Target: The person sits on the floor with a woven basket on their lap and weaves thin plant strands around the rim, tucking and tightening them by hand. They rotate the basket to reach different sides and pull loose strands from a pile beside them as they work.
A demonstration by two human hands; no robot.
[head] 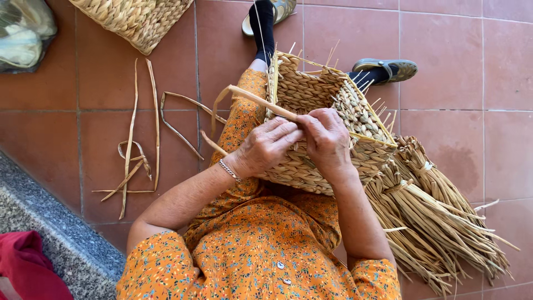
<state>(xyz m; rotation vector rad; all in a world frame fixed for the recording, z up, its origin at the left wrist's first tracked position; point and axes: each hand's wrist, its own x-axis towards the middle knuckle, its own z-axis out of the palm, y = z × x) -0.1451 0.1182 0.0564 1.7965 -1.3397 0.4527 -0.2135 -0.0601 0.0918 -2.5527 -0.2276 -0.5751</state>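
Note:
A half-woven straw basket (319, 94) rests on my lap, its open rim bristling with loose stalk ends. My left hand (266, 145) and my right hand (326, 139) meet over its near wall. Both pinch one flat straw strand (252, 99) that runs up and to the left from my fingers. A silver bracelet sits on my left wrist. I wear an orange flowered dress, dark socks and sandals.
Bundles of dried straw (433, 211) lie on the red tile floor at my right. Loose strands (136, 150) are scattered at my left. A finished woven basket (136, 19) stands at the top left beside a plastic bag (22, 33). A red cloth (28, 266) lies on the grey step.

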